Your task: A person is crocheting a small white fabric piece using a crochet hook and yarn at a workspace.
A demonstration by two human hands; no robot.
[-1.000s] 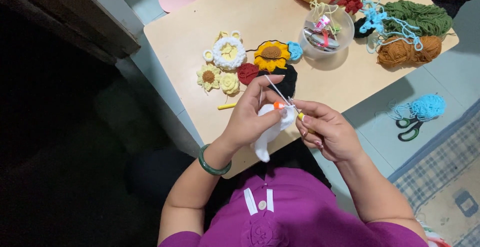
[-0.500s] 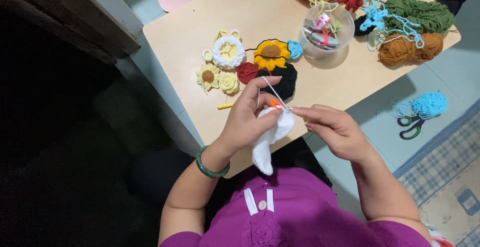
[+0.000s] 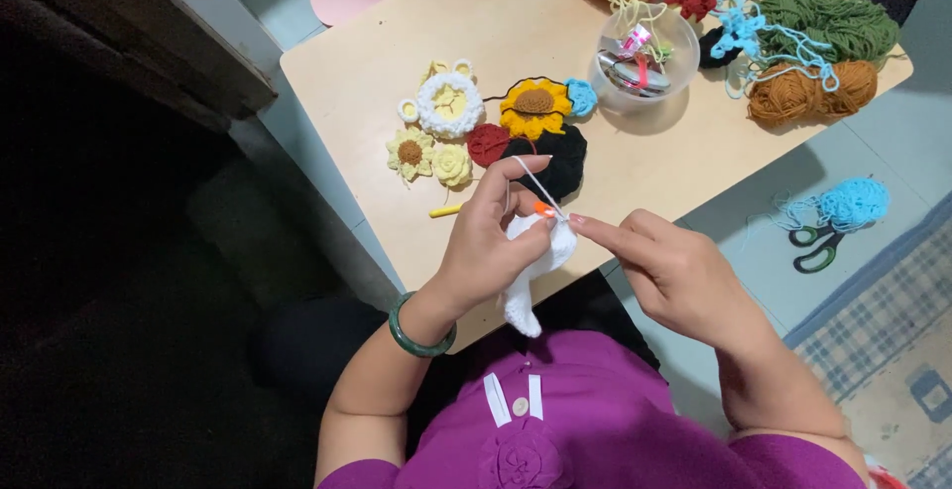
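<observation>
My left hand (image 3: 491, 241) grips a small white crocheted piece (image 3: 535, 271) that hangs below my fingers, above the near edge of the wooden table (image 3: 516, 13). A thin white yarn strand (image 3: 535, 183) runs over my raised left forefinger. My right hand (image 3: 674, 271) pinches at the top of the white piece, where an orange tip (image 3: 544, 209) shows. I cannot tell whether a hook is in my right fingers. A green bangle (image 3: 416, 325) circles my left wrist.
Crocheted flowers lie on the table: a sunflower (image 3: 534, 107), a white ring (image 3: 449, 104), a black piece (image 3: 560, 157). A clear bowl (image 3: 647, 62), brown yarn (image 3: 808, 92) and green yarn (image 3: 838, 23) sit at the right. Scissors (image 3: 815, 246) and blue yarn (image 3: 848, 201) lie on the floor.
The white piece has stayed in my left hand. My right hand has shifted slightly to the right and its fingers have stretched toward the piece's top.
</observation>
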